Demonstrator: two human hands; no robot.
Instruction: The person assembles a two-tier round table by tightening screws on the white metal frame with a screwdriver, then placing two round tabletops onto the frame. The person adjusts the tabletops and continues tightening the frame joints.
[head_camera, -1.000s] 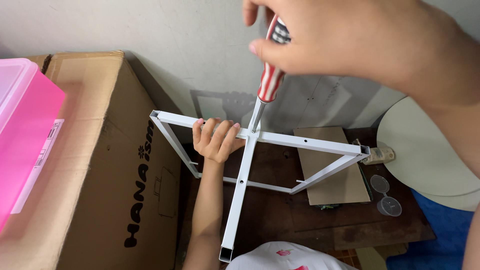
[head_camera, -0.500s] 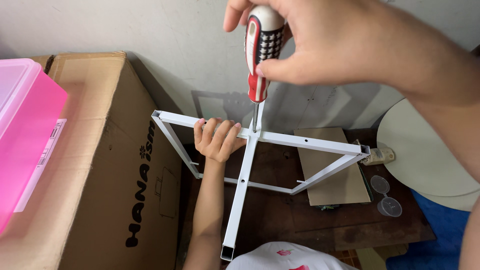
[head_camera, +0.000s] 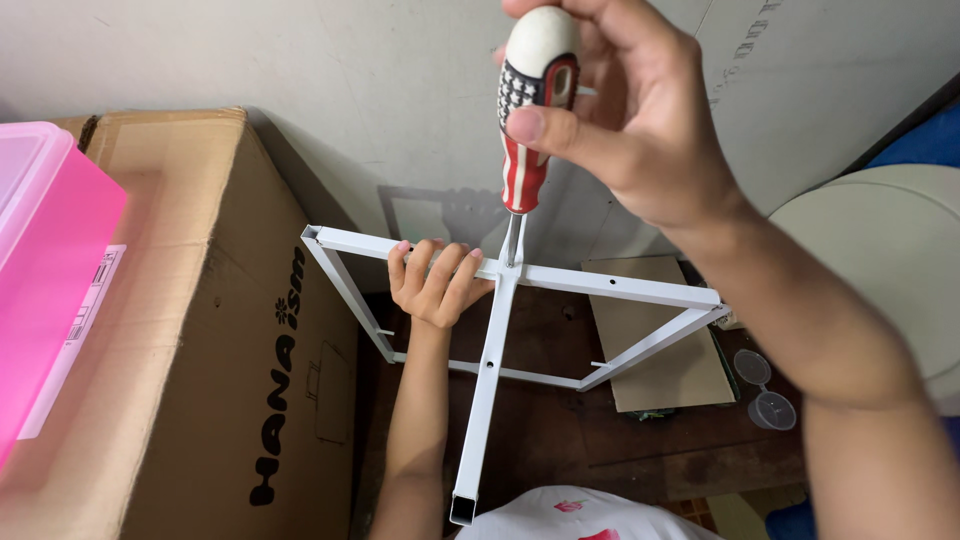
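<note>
Plain grey wall behind, big cardboard box (head_camera: 200, 350) off to the left. Right hand (head_camera: 620, 130) is closed round the red-and-white screwdriver (head_camera: 530, 110), which has tipped upright from a second ago, tip on the white metal frame (head_camera: 600, 285) joint below it. Left hand (head_camera: 435, 280) clamps the top bar right beside that tip, so the screw looks lined up for driving.

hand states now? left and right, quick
Left hand: closed around the top bar of the white metal frame.
Right hand: closed on the screwdriver, tip at the frame joint.

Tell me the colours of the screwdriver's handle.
The screwdriver handle is red and white striped with a black grip patch and white cap, clearest in the head view.
</note>
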